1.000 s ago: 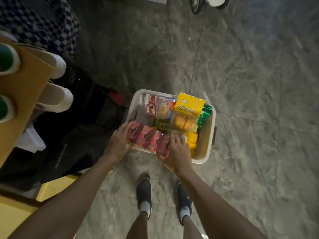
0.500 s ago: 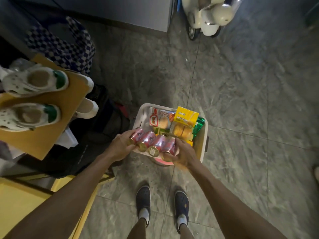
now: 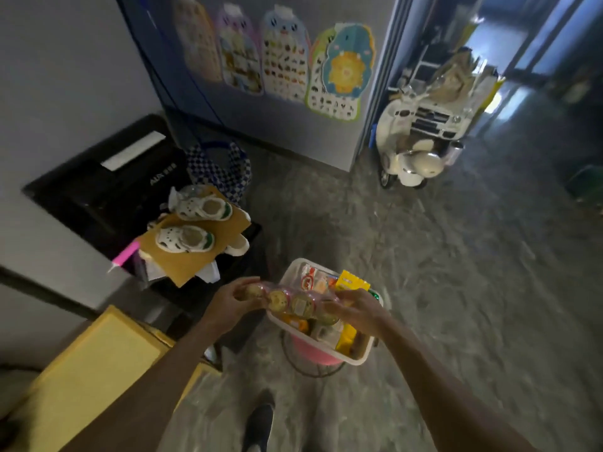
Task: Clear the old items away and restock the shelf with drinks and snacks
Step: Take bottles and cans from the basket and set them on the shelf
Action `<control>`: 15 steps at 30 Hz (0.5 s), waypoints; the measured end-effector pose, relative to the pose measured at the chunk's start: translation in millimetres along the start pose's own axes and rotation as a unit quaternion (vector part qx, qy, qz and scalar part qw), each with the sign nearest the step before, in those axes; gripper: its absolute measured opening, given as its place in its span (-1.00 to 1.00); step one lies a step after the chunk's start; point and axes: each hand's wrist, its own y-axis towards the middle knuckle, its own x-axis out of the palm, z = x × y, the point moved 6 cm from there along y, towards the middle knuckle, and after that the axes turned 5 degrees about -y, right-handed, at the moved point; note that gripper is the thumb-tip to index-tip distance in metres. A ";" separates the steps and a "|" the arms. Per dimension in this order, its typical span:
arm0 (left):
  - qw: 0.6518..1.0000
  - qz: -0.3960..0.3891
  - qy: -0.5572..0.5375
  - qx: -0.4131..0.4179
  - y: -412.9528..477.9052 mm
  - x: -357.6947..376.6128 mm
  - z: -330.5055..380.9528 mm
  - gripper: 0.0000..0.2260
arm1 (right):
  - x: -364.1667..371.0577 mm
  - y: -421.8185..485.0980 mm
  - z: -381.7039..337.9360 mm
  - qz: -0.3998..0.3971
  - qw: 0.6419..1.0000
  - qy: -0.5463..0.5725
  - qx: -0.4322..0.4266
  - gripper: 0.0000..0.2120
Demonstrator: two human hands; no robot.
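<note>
White bin [image 3: 357, 359] holds snack packs [image 3: 351, 283], prob. pink bowl under it. L hand [image 3: 232, 298] and R hand [image 3: 355, 306] each grip an end of the can pack [image 3: 288, 301], held over bin's near-left rim. Open floor [image 3: 456, 288] to the right; yellow box [image 3: 88, 370] at left.

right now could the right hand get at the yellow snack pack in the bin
Probably not yet: the right hand and left hand both grip the row of cans, held over the white bin just before the yellow snack pack.
</note>
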 end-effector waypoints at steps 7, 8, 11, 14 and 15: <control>0.982 0.176 -0.064 0.001 -131.7 -63.2 0.9 -0.68 | 33.8 -21.9 -98.7 -0.095 0.983 -0.107 -0.114 -0.43; 0.977 0.205 -0.061 -0.005 -149.9 -76.9 -3.2 -0.75 | 42.2 -26.6 -117.5 -0.102 0.981 -0.106 -0.126 -0.45; 0.954 0.289 -0.073 -0.025 -202.6 -114.7 -17.6 -0.74 | 77.5 -30.9 -165.9 -0.140 0.974 -0.098 -0.150 -0.55; 0.921 0.366 -0.125 -0.041 -254.9 -148.2 -34.1 -0.76 | 120.0 -33.6 -217.4 -0.198 0.959 -0.091 -0.182 -0.59; 0.912 0.384 -0.141 -0.041 -268.8 -158.6 -41.7 -0.79 | 134.0 -33.3 -233.5 -0.216 0.953 -0.093 -0.194 -0.60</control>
